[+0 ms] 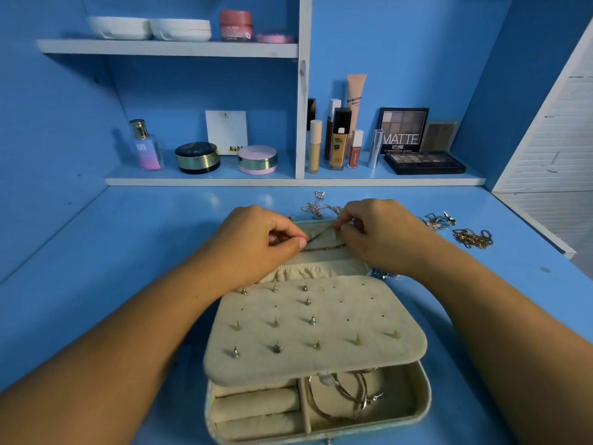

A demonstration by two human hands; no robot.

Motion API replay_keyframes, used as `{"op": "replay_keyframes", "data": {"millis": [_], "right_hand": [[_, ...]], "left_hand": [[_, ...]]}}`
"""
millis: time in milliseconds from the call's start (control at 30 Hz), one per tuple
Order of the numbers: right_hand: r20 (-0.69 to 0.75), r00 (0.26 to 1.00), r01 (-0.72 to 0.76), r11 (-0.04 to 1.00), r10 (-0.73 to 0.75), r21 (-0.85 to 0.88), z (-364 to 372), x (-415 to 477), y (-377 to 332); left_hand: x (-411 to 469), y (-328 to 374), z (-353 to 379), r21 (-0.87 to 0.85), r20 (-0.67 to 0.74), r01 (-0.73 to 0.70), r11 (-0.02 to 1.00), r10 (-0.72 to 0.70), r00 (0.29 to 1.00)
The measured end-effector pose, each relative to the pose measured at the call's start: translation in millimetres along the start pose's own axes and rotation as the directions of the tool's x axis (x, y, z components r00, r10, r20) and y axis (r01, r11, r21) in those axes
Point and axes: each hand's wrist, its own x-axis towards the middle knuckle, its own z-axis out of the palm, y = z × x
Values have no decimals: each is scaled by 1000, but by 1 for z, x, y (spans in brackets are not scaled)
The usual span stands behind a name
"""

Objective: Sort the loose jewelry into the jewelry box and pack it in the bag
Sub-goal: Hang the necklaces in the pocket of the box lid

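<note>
Pinching thin chain (324, 244), velvety rounded box (316, 332)

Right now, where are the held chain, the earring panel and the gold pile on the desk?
held chain (324, 247), head view, lower strand's middle
earring panel (349, 319), head view, bare fabric
gold pile (473, 239), head view, its middle

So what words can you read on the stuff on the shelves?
"MATTE" on the eyeshadow palette box.
"SB" on the perfume bottle.
"NUD", partly hidden, on the white card.
Small print on the tall tube, lip gloss and pink jar: too blurred to read.
</note>
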Motion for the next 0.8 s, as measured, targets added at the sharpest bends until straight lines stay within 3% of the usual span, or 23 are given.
{"op": "replay_keyframes", "data": {"millis": [400,533,667,800], "right_hand": [[-45,997,58,998,-59,-25,-1,-1,2],[8,999,47,999,-47,-23,1,-1,2],[29,999,15,1000,-15,-7,-2,-2,2],[46,994,98,995,-99,11,-10,-6,1]], "left_hand": [[-1,3,-1,-24,23,-2,1000,3,1000],[-2,2,-2,-41,37,19,999,-18,999],[-2,6,-7,-100,73,51,994,-44,996],[-3,12,-14,-218,126,66,974,-39,991]]}}
